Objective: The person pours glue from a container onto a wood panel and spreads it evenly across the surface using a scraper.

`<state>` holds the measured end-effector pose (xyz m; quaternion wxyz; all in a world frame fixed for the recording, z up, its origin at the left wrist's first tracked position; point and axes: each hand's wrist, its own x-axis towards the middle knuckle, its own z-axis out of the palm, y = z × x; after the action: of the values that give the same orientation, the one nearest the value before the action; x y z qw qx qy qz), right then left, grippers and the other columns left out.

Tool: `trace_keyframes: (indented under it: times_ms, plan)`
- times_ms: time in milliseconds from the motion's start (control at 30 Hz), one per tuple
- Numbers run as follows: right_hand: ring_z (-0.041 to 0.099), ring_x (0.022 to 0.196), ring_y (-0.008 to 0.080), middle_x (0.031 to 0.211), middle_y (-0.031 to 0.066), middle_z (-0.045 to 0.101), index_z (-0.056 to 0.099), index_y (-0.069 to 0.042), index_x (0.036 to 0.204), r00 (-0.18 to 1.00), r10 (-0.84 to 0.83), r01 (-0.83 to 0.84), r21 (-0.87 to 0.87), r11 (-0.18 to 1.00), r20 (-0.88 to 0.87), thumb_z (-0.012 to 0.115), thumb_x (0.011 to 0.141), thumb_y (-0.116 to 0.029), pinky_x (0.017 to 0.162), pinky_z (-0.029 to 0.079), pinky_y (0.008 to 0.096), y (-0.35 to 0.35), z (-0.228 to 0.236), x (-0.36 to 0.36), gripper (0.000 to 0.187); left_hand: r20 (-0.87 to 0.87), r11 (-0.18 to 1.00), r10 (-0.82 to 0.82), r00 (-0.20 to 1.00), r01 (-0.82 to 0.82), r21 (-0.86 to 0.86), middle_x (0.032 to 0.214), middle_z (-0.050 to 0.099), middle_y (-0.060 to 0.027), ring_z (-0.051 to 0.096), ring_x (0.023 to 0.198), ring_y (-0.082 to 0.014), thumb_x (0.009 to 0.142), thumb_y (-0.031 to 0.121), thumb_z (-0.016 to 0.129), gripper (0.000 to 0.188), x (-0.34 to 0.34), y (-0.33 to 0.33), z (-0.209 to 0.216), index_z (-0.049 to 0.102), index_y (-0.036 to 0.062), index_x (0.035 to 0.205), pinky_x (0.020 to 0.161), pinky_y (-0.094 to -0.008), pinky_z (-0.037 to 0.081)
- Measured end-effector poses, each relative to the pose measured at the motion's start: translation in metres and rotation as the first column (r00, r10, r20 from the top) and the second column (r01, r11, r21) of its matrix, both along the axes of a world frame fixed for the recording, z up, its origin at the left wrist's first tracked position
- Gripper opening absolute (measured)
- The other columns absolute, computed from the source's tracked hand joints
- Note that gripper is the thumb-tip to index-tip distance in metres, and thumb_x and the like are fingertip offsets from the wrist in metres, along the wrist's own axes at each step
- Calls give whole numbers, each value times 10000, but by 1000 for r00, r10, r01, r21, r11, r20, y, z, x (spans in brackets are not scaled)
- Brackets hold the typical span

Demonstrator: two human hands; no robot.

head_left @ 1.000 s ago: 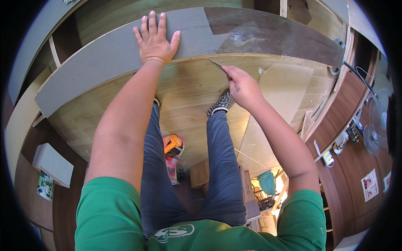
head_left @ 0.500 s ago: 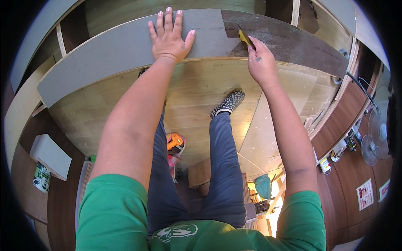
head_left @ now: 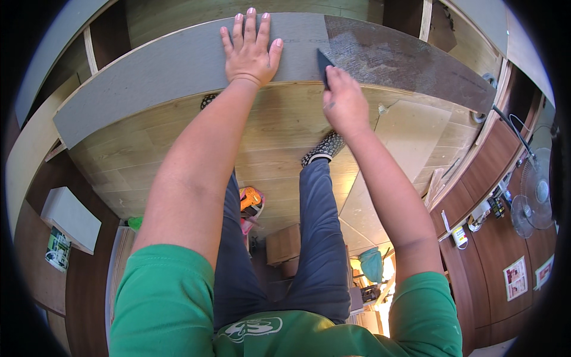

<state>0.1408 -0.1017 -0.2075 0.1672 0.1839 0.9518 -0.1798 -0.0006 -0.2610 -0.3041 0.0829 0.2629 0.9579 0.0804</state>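
Note:
A long board lies across the far side, with a grey sheet [head_left: 154,71] over its left and middle part. Its right part is a dark brown surface [head_left: 428,68], streaked and wet-looking, with whitish ridged marks. My left hand [head_left: 251,56] presses flat on the grey sheet, fingers spread. In my right hand [head_left: 346,102] is a thin dark scraper [head_left: 323,65], gripped at the board's near edge. The blade points up over the grey sheet, just left of where grey meets brown. My fingers hide its lower part.
Wooden frame pieces [head_left: 89,50] stand beyond the board. An orange tool [head_left: 250,197] sits in a container by my legs, near a cardboard box [head_left: 283,244]. On the right are a clear-bladed fan [head_left: 540,190] and a brown panel with small items. A white box [head_left: 71,219] stands left.
My right hand has swept left from the brown part to the grey edge, and the scraper has turned from its yellow side to a dark one. Whitish streaks now show on the brown.

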Motion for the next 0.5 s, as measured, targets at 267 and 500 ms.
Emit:
trace_keyframes:
  times_ms: [267, 500]
  plan:
    - [637, 1029, 340, 1206, 138, 652, 602, -25, 1262, 996, -84, 91, -320, 943, 35, 567, 912, -129, 920, 523, 420, -49, 32, 30, 367, 65, 967, 17, 998, -33, 252, 1619, 292, -75, 200, 1509, -296, 1007, 480, 388, 606, -3, -6, 4, 360, 199, 1542, 1232, -530, 43]
    - [587, 870, 161, 928, 84, 659, 630, -7, 1251, 746, -623, 617, -594, 515, 235, 534, 993, -218, 830, 483, 310, -8, 74, 4, 347, -41, 916, -27, 999, 41, 400, 1582, 368, -121, 329, 1457, -312, 976, 438, 512, 595, -60, -84, 7, 438, 158, 1495, 1210, -532, 140]
